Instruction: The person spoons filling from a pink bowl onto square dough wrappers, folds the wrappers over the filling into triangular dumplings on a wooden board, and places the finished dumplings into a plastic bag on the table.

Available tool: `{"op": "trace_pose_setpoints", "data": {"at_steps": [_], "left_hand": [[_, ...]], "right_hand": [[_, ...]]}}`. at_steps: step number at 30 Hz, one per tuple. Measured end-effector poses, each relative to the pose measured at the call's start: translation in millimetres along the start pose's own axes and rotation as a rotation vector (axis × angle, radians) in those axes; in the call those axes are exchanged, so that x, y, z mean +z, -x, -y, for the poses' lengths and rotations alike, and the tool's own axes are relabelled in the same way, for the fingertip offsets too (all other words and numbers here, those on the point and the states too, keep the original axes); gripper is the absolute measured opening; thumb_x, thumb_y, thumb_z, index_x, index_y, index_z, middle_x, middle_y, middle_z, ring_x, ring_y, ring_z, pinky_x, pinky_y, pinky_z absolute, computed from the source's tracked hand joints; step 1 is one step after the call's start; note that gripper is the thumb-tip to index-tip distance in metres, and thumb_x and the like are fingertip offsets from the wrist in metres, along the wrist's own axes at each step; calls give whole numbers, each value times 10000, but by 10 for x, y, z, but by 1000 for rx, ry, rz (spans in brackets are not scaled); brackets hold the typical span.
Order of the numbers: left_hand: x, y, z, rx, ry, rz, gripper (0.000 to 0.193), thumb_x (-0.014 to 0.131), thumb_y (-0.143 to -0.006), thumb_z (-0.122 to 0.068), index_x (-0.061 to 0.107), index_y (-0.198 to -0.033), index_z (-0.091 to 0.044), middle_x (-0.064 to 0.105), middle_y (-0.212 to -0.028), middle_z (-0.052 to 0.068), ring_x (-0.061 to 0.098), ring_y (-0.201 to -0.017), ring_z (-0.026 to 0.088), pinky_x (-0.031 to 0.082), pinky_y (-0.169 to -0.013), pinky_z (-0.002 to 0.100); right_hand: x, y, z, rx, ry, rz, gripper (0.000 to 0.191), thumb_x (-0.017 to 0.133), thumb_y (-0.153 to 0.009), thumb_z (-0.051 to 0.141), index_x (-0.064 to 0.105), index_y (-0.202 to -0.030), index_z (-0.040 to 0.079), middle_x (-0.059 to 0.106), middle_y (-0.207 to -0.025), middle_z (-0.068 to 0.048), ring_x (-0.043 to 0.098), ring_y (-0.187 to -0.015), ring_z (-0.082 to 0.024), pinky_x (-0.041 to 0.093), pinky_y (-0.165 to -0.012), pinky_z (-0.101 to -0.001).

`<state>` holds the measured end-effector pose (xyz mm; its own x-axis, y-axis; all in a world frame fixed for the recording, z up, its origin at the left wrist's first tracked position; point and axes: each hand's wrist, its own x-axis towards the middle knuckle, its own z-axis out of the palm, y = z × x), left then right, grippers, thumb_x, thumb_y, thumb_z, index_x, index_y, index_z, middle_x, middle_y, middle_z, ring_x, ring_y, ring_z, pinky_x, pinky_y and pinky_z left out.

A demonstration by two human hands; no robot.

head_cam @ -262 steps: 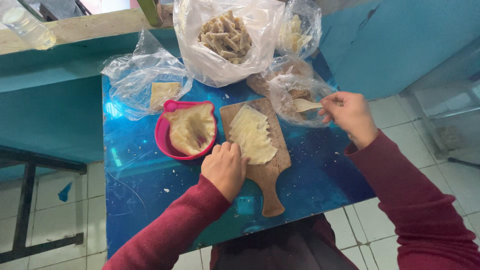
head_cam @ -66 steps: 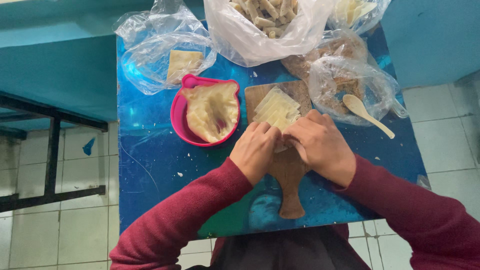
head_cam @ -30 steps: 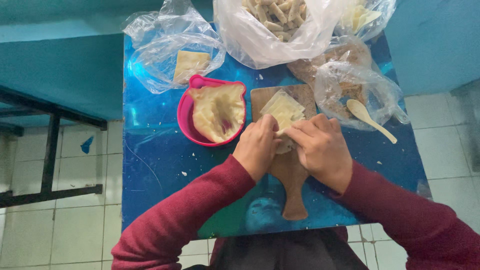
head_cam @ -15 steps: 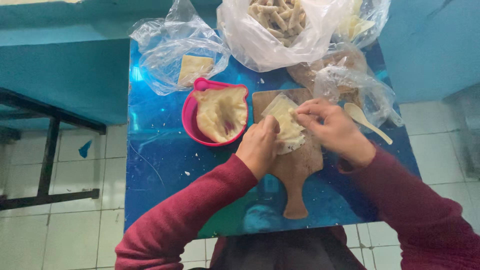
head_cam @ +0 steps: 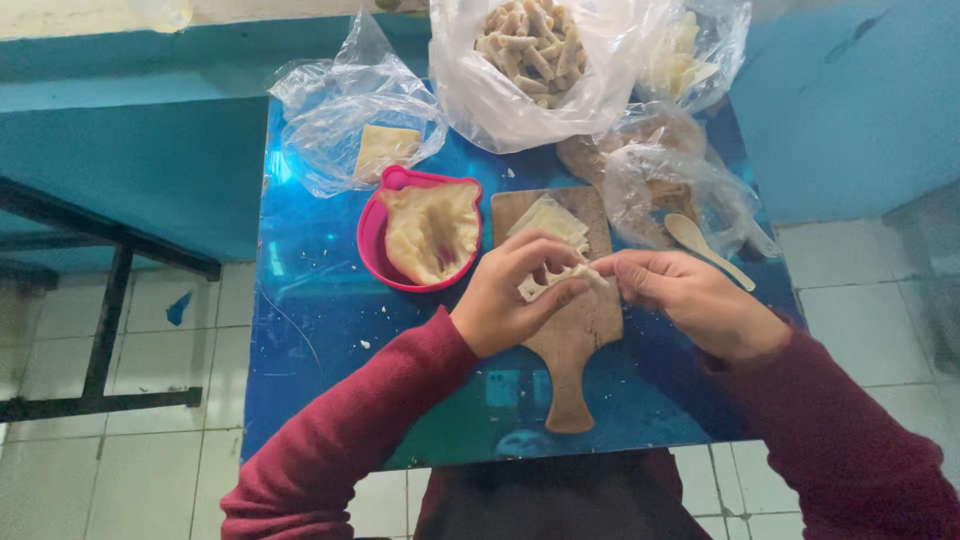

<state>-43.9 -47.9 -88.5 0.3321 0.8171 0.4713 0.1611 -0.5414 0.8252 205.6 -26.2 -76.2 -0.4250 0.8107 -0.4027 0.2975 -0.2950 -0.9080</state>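
I note the left hand (head_cam: 505, 300) and right hand (head_cam: 680, 295) meeting fingertip to fingertip over the wooden board (head_cam: 570, 330), both closed in a pinch on one pale dough wrapper (head_cam: 565, 280), folded between them and lifted just off the board. Left hand: fingers curled, thumb underneath the wrapper. Right hand: thumb and forefinger nipped on the wrapper's right end, other fingers tucked. Both sleeves are dark red. The board's handle points back toward me on the blue worktop (head_cam: 320, 340). Just beyond the fingers, a small stack of flat wrappers (head_cam: 550, 215) lies on the far end of the board. Left of the left hand, touching the board's edge or nearly so, sits a pink bowl (head_cam: 375, 235) holding crumpled dough sheets. Beyond the right hand, a pale spoon (head_cam: 705, 245) rests against a clear bag (head_cam: 660, 185). Farther out: a clear bag with a square wrapper (head_cam: 385, 145) on the left, and a large bag of rolled pieces (head_cam: 530, 45) at centre.
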Motion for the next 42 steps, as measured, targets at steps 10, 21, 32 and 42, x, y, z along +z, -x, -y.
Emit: {"op": "trace_pose_setpoints", "data": {"at_steps": [10,21,32,42], "left_hand": [[-486,-1049,-390,394,-1023,-458,424,698,-943,-47,614,-1358,-83,604,-1197,45,598,-1103,246,513,-946,370],[-71,121,30,-253,-873,33,209,716,-902,-238,642,-855,-48,642,-882,144,627,-870,353,507,-714,461],[129,431,381,-354,-821,-7,274,749,-849,-262,603,-913,-39,618,-898,142,630,-865,334,521,-748,437],[215,437,351,-252,-608,-111,198,709,-874,-139,551,-955,-52,623,-870,129,628,-851,339,504,-755,447]], "right_hand": [[-323,179,-316,-365,1341,-874,306,743,-950,423,703,-1056,139,697,-1017,-79,601,-965,-328,456,-819,-488],[-644,71,-488,-209,945,-720,332,780,-888,312,699,-1102,71,711,-785,-141,693,-719,-355,503,-624,-452],[-596,-96,-341,-431,633,-785,182,736,-976,167,764,-1090,28,751,-887,-118,736,-783,-163,547,-692,-307],[-689,-155,-496,-220,227,-688,169,727,-972,128,763,-1091,14,733,-826,-60,624,-675,-94,456,-583,-259]]}}
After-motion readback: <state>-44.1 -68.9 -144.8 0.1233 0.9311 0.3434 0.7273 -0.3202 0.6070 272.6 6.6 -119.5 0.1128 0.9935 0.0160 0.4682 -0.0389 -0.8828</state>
